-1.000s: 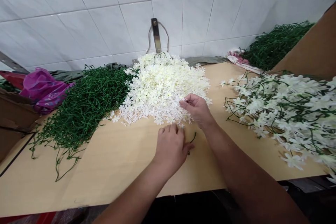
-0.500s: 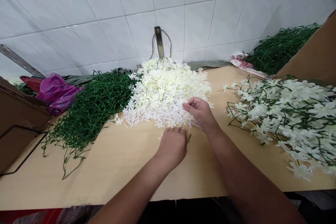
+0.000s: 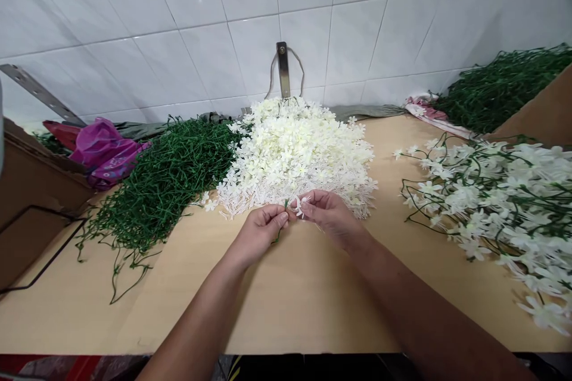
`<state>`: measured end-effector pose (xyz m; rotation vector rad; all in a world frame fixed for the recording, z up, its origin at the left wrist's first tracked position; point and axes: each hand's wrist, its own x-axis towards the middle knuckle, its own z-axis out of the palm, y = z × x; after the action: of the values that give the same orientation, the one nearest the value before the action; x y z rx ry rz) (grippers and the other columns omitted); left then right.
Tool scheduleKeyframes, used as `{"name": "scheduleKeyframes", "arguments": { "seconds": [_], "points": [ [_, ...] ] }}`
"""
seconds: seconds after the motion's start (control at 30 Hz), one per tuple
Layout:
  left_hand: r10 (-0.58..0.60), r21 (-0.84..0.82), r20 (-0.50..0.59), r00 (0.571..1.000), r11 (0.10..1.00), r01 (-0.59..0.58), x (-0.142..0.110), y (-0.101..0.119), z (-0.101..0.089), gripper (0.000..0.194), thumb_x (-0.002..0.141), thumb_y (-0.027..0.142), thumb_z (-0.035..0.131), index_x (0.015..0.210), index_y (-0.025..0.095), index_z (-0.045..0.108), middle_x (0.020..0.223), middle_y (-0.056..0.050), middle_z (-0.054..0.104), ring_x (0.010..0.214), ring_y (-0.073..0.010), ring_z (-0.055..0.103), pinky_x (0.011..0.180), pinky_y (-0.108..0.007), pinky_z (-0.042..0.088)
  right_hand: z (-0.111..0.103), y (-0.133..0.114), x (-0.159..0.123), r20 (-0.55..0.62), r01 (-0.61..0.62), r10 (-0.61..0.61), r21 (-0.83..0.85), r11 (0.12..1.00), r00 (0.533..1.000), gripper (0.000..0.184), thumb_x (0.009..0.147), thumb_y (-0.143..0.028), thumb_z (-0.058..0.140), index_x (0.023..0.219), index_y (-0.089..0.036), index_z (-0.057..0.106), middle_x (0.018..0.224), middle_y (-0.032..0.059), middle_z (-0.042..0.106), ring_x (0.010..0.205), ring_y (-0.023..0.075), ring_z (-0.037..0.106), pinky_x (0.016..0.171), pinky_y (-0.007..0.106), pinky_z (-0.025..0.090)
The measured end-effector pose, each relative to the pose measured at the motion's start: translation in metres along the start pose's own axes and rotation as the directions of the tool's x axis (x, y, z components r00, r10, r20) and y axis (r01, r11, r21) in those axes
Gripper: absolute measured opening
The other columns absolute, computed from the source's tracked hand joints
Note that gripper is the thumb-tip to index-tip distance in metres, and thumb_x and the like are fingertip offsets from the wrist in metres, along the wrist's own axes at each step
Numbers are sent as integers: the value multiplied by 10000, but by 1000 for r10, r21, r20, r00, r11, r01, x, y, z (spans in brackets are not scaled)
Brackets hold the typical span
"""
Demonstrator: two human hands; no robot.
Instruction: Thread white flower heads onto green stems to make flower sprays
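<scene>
Between thumb and fingers, my left hand [image 3: 263, 231] pinches a thin green plastic stem [image 3: 277, 234]. My right hand [image 3: 329, 214] grips a small white artificial flower [image 3: 300, 207], its petals showing at the fingertips. The two hands almost meet, with the stem's tip close beside the flower. Just behind them rises a heap of loose white flowers [image 3: 299, 149], their thin white tubes pointing towards me. Left of it lies a tangled pile of green stems [image 3: 179, 172]. On the right is a spread of white flowers on green stems [image 3: 496, 196].
Cardboard [image 3: 201, 309] covers the table. A box [image 3: 36, 190] with a black wire frame [image 3: 42, 271] stands left, near a purple bag [image 3: 105, 152]. At the back right, more green stems [image 3: 500, 89] lie behind a cardboard flap [image 3: 540, 110]. A metal bracket [image 3: 283, 68] is against the tiled wall.
My left hand has turned over, bringing the green stem up into view. My right hand has come from the heap's edge down to the left hand, carrying a white flower. The view has shifted slightly.
</scene>
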<state>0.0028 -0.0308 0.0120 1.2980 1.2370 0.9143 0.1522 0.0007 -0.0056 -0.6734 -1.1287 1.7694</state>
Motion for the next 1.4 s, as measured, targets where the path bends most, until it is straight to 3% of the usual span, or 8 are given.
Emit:
{"name": "scheduleKeyframes", "arguments": {
  "seconds": [0.17,0.37,0.67,0.9,1.13,1.4],
  "points": [
    [31,-87,114,993,996,-21,2,-8,-6,232,708,373,511,651,151,550,588,13,442,524,-81,355,485,-211,246,5,-2,-2,39,-89,84,165,982,996,261,570,-299,709,580,-152,494,658,-10,595,588,107,557,679,330,460],
    [5,-109,138,990,994,10,-1,-9,-9,278,716,374,482,545,161,432,494,36,328,465,-76,270,449,-216,195,7,-2,-2,6,-156,156,143,977,988,265,549,-301,725,569,-150,508,602,-31,568,595,102,557,703,341,492],
    [50,-63,189,981,997,-39,-4,-12,-11,289,751,385,454,569,159,466,483,40,313,464,-77,273,455,-224,194,15,-2,-4,53,-154,147,156,976,988,250,573,-269,711,558,-144,496,590,-38,539,556,85,539,685,332,474],
    [23,-107,142,990,994,-8,-4,-12,-11,294,723,362,485,511,163,440,453,38,347,416,-65,268,438,-226,211,14,3,-6,37,-128,124,136,982,992,244,588,-294,700,580,-150,502,593,-32,542,541,76,508,601,273,448],
    [61,-117,163,985,992,-42,-3,-12,-11,311,736,348,481,502,159,403,458,41,340,417,-58,248,433,-220,210,16,4,-6,-5,-89,90,95,991,996,232,590,-289,694,591,-148,510,655,-27,542,593,83,537,638,284,473],
    [104,-177,156,982,981,-76,-4,-15,-10,353,797,394,420,547,154,356,495,47,313,485,-63,272,474,-211,212,20,7,-6,-33,54,-55,-27,998,998,184,599,-241,679,615,-159,515,734,-26,510,621,68,529,618,251,494]
  ]
}}
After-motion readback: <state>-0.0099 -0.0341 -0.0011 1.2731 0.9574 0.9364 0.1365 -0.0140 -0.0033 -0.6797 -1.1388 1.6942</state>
